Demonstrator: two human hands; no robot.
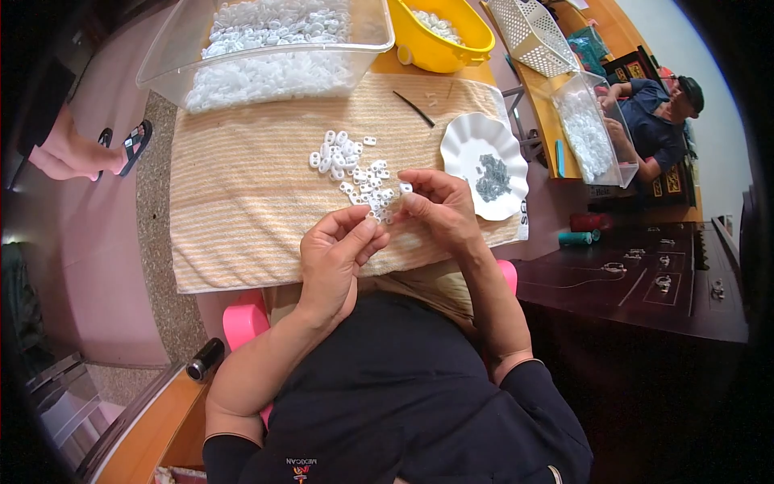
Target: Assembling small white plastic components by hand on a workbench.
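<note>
My right hand pinches a small white oval plastic piece with holes between thumb and fingers. Just left of it and a little nearer to me, my left hand has its thumb and forefinger pressed together. Something small and pale shows at those fingertips, too small to name. Beyond my hands, a loose pile of the same white two-hole pieces lies on a striped orange-and-white towel. To the right stands a white wavy-rimmed plate holding a heap of tiny grey bits.
A clear plastic bin full of white pieces stands at the back, beside a yellow tub. A thin black stick lies on the towel. At right, a person in a dark cap works over another clear bin. A sandalled foot shows at left.
</note>
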